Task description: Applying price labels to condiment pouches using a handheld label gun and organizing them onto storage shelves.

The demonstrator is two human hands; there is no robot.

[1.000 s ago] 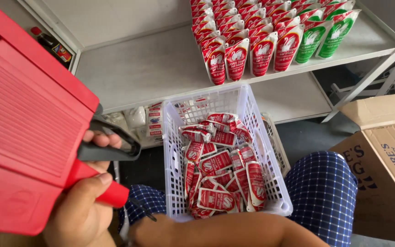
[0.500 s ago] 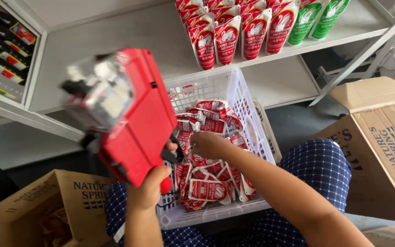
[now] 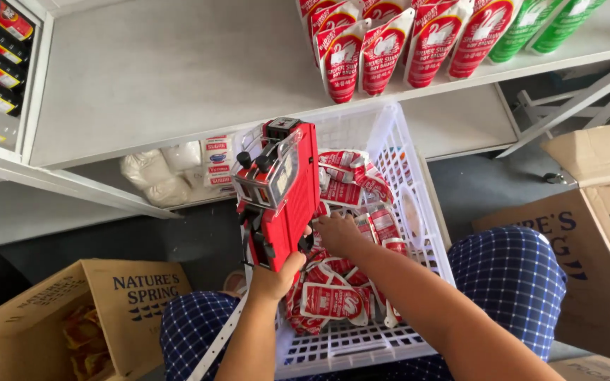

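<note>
My left hand (image 3: pixel 275 276) grips the handle of a red price-label gun (image 3: pixel 282 190), held upright over the left side of a white plastic basket (image 3: pixel 397 144). A white paper strip (image 3: pixel 217 344) trails down from the gun. The basket rests on my lap and holds several red and white sauce pouches (image 3: pixel 330 300). My right hand (image 3: pixel 339 234) reaches into the basket beside the gun, fingers down among the pouches; whether it grasps one is hidden.
A grey shelf (image 3: pixel 171 70) ahead carries a row of red pouches (image 3: pixel 383 49) and green ones (image 3: pixel 531 28). White sugar bags (image 3: pixel 167 173) sit on the lower shelf. Cardboard boxes stand at left (image 3: pixel 128 303) and right (image 3: pixel 601 240).
The label gun has swung from close to the camera at left down to the basket's left edge. My right hand stays inside the basket among the pouches.
</note>
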